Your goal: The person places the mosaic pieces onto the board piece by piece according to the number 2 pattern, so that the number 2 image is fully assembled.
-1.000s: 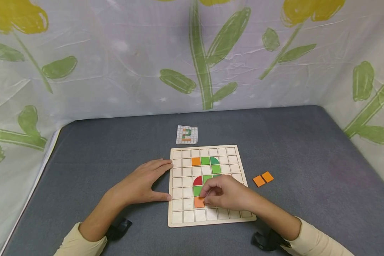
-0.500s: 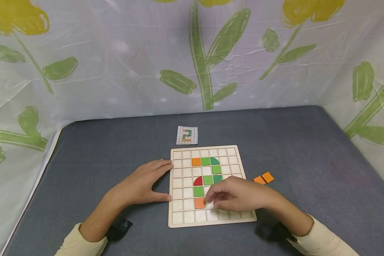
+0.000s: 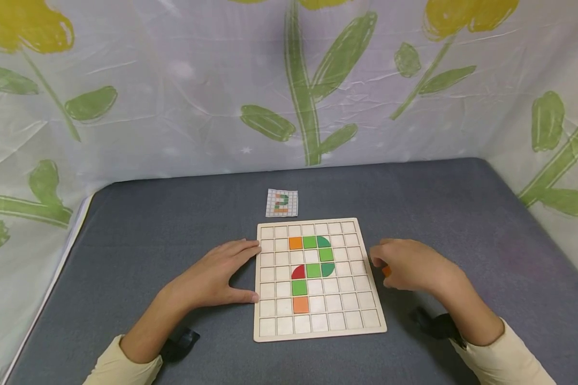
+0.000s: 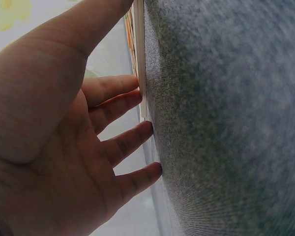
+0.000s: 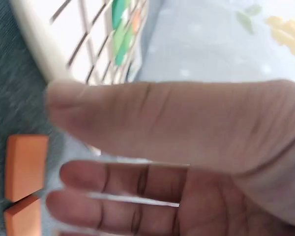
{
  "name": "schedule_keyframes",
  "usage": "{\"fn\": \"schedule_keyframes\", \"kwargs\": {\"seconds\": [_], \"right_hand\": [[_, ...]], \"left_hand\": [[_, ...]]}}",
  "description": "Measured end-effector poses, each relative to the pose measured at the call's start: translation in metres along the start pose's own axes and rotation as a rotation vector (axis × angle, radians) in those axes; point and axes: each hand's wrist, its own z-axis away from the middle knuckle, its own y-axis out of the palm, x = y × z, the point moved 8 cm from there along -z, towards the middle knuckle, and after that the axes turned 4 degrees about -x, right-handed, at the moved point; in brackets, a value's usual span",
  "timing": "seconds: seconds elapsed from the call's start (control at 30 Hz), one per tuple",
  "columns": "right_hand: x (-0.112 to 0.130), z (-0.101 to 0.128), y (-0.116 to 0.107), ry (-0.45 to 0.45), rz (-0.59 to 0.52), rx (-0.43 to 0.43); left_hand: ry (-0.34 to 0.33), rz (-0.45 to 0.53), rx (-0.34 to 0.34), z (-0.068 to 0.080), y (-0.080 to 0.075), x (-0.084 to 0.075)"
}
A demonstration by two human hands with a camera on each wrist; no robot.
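A wooden grid board (image 3: 336,322) lies on the table, with a red quarter-round tile (image 3: 298,272), an orange tile (image 3: 301,305), a green tile (image 3: 299,287) and several other coloured tiles in its squares. My left hand (image 3: 217,275) touches the board's left edge with spread fingers; the left wrist view shows the fingertips (image 4: 132,86) against that edge. To the right of the board, my right hand (image 3: 416,266) is over two loose orange tiles (image 5: 25,167), hiding most of them from the head view. In the right wrist view its thumb and fingers hold nothing and stand apart from the tiles.
A small printed card (image 3: 282,203) with a coloured grid pattern lies behind the board. Grey cloth (image 3: 173,214) covers the table. A light curtain (image 3: 183,96) printed with flowers hangs at the back and sides.
My right hand has left the board's lower middle and moved right to the two loose orange tiles. The orange tile on the board stays in its square. My left hand has not moved.
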Motion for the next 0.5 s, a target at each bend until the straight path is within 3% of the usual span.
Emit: {"fn": "schedule_keyframes", "kwargs": {"seconds": [0.33, 0.5], "right_hand": [[-0.0106, -0.0069, 0.0041, 0.042, 0.097, -0.085], [-0.0110, -0.0073, 0.0017, 0.006, 0.109, -0.132]], "left_hand": [[-0.008, 0.007, 0.004, 0.0000, 0.0018, 0.0005], [-0.003, 0.011, 0.001, 0.0002, 0.0007, 0.0004]]}}
